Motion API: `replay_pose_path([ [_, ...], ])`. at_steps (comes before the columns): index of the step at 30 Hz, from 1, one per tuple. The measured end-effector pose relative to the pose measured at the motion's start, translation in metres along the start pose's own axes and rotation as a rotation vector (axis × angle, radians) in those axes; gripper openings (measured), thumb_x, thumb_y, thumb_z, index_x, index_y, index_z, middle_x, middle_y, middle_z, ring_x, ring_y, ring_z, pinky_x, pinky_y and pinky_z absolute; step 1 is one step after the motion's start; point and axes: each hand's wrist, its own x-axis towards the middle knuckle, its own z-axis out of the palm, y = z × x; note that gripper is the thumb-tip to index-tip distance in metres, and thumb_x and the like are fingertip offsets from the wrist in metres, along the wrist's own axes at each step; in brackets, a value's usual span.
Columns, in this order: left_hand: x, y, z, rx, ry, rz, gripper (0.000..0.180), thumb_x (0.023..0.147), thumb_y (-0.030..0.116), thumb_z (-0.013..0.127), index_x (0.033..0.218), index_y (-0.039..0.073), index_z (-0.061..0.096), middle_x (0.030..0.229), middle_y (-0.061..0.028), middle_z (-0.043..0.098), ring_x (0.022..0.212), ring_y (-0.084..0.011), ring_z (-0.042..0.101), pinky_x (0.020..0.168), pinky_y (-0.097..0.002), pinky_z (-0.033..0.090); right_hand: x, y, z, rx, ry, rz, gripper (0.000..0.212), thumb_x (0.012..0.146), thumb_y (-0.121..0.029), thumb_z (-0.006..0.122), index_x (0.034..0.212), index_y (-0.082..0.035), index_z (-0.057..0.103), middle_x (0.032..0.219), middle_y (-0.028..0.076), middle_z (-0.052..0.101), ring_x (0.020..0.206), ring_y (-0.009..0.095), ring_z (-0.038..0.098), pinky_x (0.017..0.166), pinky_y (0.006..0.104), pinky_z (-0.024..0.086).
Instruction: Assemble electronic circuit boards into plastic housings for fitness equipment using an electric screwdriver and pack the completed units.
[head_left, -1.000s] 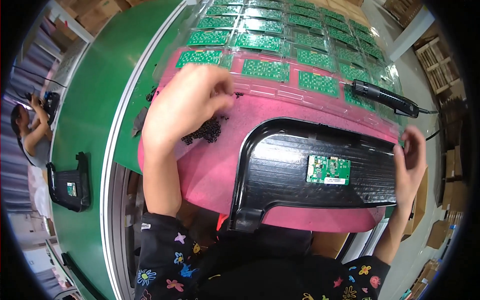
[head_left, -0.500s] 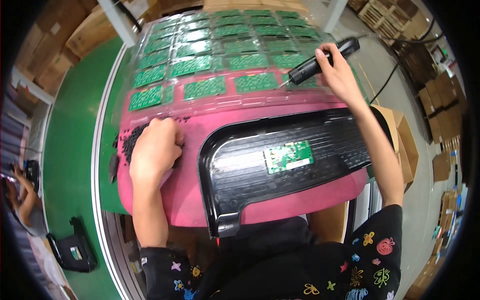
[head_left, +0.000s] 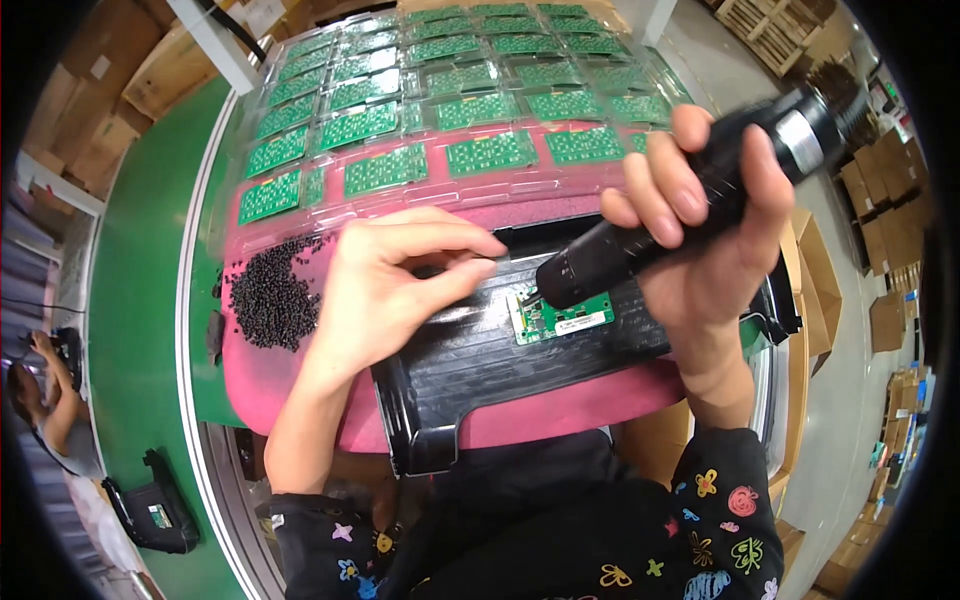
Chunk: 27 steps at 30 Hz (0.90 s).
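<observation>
My right hand (head_left: 700, 225) is wrapped round a black electric screwdriver (head_left: 625, 245), whose bit points down at the upper left corner of a green circuit board (head_left: 580, 322). Whether the bit touches a screw there I cannot tell. The board lies inside a curved black plastic housing (head_left: 470, 375) on a pink mat (head_left: 560, 415). Over the housing's left part, my left hand (head_left: 385, 285) has thumb and forefinger nearly together in a pinch, and whatever is between them is too small to make out. Left of that hand lies a heap of small black screws (head_left: 270, 300).
Clear plastic trays (head_left: 400, 207) with rows of green boards cover the far side. A dark block (head_left: 214, 335) sits left of the screws. At right stands an open cardboard box (head_left: 820, 285). Another person (head_left: 60, 410) and a second housing (head_left: 175, 525) are at left.
My left hand has moved right from the screw heap to above the housing, fingers now pinched. My right hand has brought the screwdriver from over the trays down to the board.
</observation>
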Motion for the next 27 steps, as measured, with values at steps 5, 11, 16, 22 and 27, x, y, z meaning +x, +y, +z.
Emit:
replay_pose_path([
  [5,0.005,-0.006,0.014,-0.355,-0.208,-0.288,0.013,0.081,-0.004,0.072,0.095,-0.006,0.071,0.090,-0.0073,0.069,0.079,-0.0114,0.064,0.072,-0.0253,0.053,-0.010,0.005,-0.008,0.008,-0.111,-0.075,0.041,0.094,-0.051,0.052,0.100,-0.010,0.051,0.063,-0.007,0.044,0.051,0.005,0.040,0.060,0.0247,0.038],
  [11,0.002,-0.004,0.014,-0.180,-0.201,-0.173,0.008,0.086,-0.001,0.069,0.092,-0.006,0.068,0.085,-0.0070,0.068,0.076,-0.0103,0.064,0.069,-0.0240,0.052,-0.015,0.008,-0.012,-0.059,-0.185,-0.063,0.047,0.092,-0.055,0.055,0.105,-0.010,0.052,0.065,-0.006,0.048,0.053,0.005,0.044,0.061,0.0253,0.038],
  [16,0.003,-0.010,0.011,-0.213,0.000,-0.177,0.007,0.091,0.000,0.064,0.092,-0.006,0.068,0.080,-0.0058,0.067,0.069,-0.0096,0.062,0.066,-0.0230,0.052,-0.023,0.024,-0.015,-0.022,-0.211,0.076,0.048,0.092,-0.057,0.053,0.105,-0.010,0.051,0.065,-0.005,0.048,0.053,0.008,0.044,0.060,0.0271,0.038],
  [22,0.004,-0.012,0.010,-0.081,-0.112,-0.267,0.011,0.093,0.005,0.062,0.091,-0.005,0.066,0.078,-0.0040,0.067,0.068,-0.0073,0.059,0.064,-0.0223,0.050,-0.038,0.046,-0.005,-0.066,-0.180,0.268,0.049,0.087,-0.055,0.063,0.103,-0.011,0.049,0.062,-0.003,0.048,0.053,0.011,0.044,0.057,0.0293,0.037],
  [27,-0.001,-0.014,0.011,0.161,-0.217,-0.057,0.012,0.078,0.003,0.076,0.085,-0.002,0.068,0.076,-0.0066,0.068,0.068,-0.0099,0.063,0.063,-0.0257,0.051,-0.027,0.016,-0.006,-0.144,-0.349,-0.183,0.043,0.088,-0.047,0.066,0.105,-0.012,0.049,0.065,-0.006,0.053,0.055,0.006,0.052,0.059,0.0250,0.042],
])
